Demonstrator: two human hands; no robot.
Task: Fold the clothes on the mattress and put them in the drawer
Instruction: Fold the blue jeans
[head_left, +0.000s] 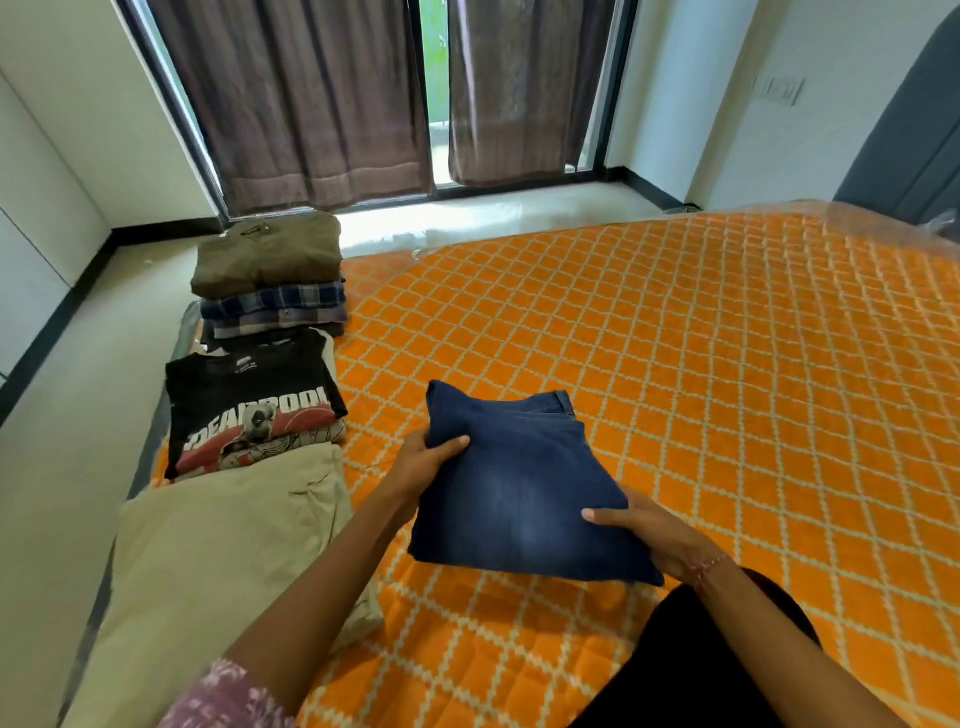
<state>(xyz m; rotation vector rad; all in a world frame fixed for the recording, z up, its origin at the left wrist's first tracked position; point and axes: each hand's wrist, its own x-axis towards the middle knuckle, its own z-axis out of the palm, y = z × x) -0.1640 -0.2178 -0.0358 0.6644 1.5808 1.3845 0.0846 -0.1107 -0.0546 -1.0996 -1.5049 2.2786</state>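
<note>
A folded pair of dark blue jeans (519, 483) is held just above the orange quilted mattress (701, 364). My left hand (423, 460) grips its left edge, thumb on top. My right hand (649, 535) grips the near right corner, thumb across the denim. Along the mattress's left edge lie folded clothes: a beige garment (223, 545) nearest me, a black printed T-shirt (249, 405) beyond it, then a plaid shirt (275, 306) with an olive garment (270, 254) on top. No drawer is in view.
Brown curtains (311, 104) hang over a window at the far wall. Pale floor (62, 441) runs along the mattress's left side. A grey headboard (914, 130) stands at the far right. My dark-clad knee (701, 660) rests on the mattress near me.
</note>
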